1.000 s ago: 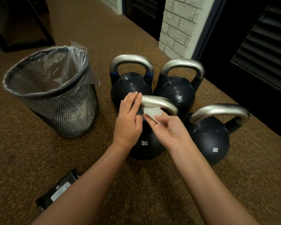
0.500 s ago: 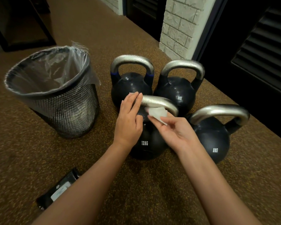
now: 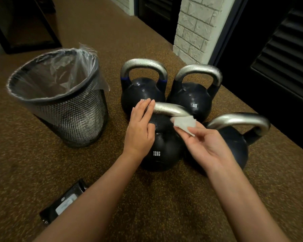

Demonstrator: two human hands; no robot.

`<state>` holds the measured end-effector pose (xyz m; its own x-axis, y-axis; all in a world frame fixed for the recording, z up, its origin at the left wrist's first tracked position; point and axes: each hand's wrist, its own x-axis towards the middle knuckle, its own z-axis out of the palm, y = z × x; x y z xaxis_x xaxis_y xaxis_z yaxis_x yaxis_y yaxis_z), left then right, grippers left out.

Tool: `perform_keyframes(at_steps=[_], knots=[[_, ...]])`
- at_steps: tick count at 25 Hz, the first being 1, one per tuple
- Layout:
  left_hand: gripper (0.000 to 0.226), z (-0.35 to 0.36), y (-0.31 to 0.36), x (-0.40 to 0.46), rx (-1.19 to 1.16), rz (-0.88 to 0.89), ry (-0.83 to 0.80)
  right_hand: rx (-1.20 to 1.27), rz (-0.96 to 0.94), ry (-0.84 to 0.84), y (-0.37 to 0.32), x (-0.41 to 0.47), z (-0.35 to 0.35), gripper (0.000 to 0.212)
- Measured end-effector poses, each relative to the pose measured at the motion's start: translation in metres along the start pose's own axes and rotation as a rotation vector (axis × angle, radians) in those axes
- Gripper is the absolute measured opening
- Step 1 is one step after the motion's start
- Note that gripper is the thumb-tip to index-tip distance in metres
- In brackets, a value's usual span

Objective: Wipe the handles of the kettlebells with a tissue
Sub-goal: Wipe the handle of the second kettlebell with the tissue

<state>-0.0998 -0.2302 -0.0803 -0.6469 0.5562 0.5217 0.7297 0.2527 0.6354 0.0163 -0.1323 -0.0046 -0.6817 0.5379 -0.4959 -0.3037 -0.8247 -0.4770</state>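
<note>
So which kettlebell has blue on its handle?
The back left kettlebell, beside the bin; blue bands wrap its handle's base, unlike the others.

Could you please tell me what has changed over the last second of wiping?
The right hand slid the tissue rightward along the 12KG kettlebell handle, toward its right end. The left hand stayed resting on the handle's left end; the other kettlebells and bin stayed put.

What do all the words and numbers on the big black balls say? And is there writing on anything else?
"12KG" on the near kettlebell that the left hand steadies.
"8KG" on the back right kettlebell.
Back left kettlebell: white marking mostly hidden by fingers, unreadable.
Right kettlebell: marking hidden by the right hand.
Black packet: label too blurred to read.
</note>
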Motion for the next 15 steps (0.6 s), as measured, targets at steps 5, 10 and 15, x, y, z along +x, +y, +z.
perform_keyframes(at_steps=[5, 10, 15], knots=[[0.060, 0.000, 0.001, -0.001, 0.001, -0.010, 0.001, 0.069, -0.028, 0.204, -0.008, -0.001, -0.007, 0.046], [0.061, 0.000, 0.002, 0.000, 0.001, -0.023, 0.002, 0.073, 0.001, 0.156, -0.001, 0.004, 0.007, 0.046], [0.061, -0.001, 0.002, -0.001, 0.011, -0.021, -0.010, -0.076, -0.054, -0.043, 0.004, -0.015, 0.022, 0.046]])
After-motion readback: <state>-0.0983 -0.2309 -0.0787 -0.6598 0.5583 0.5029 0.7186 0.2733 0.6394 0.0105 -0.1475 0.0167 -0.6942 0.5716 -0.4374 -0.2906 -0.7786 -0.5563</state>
